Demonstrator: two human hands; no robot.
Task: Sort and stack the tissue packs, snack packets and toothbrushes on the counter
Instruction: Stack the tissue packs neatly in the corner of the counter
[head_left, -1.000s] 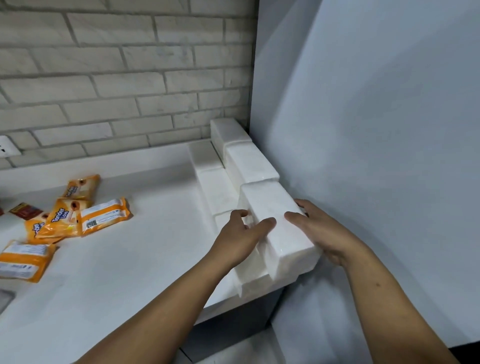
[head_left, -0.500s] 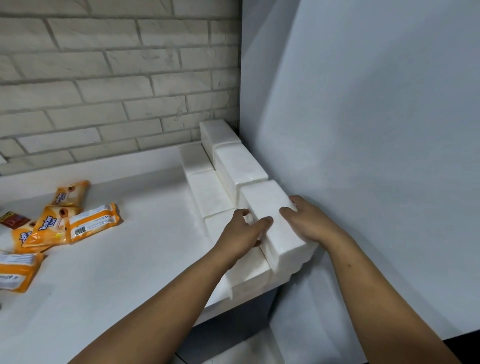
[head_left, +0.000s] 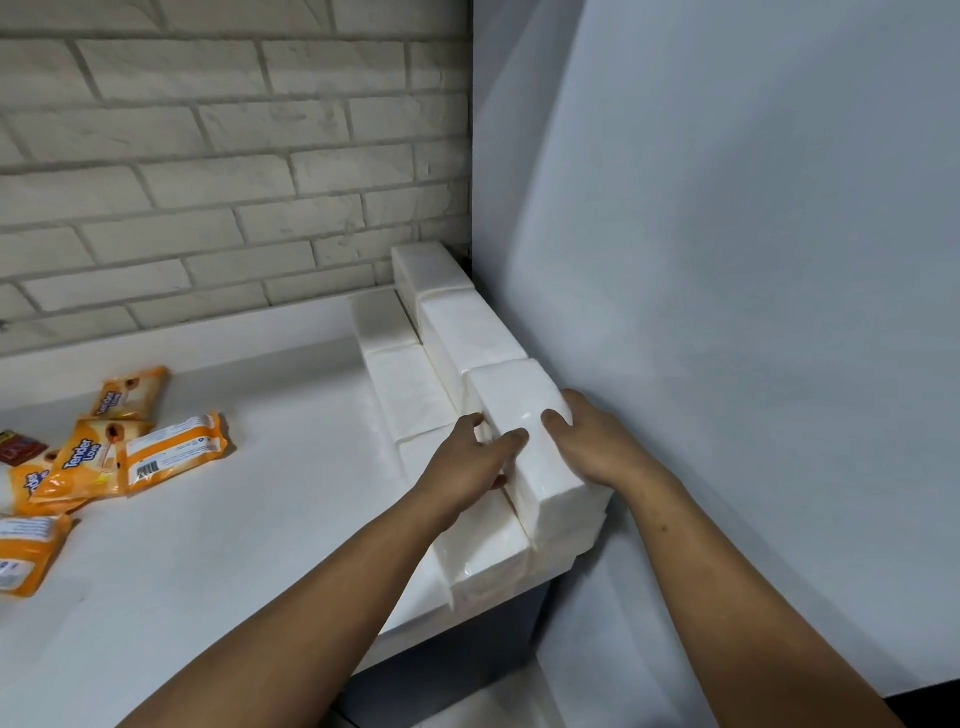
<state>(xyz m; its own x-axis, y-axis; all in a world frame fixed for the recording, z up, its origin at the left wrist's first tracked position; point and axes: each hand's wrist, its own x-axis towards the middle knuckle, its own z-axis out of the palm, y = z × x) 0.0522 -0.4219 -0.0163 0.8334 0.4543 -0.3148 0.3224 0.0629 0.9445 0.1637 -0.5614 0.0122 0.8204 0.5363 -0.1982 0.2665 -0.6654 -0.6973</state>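
Snack packets (head_left: 171, 457) left of tissue packs (head_left: 540, 457)

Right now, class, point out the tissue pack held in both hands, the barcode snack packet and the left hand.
tissue pack (head_left: 524, 415), head view, top face.
barcode snack packet (head_left: 174, 452), head view, middle of wrapper.
left hand (head_left: 467, 462), head view, back of hand.
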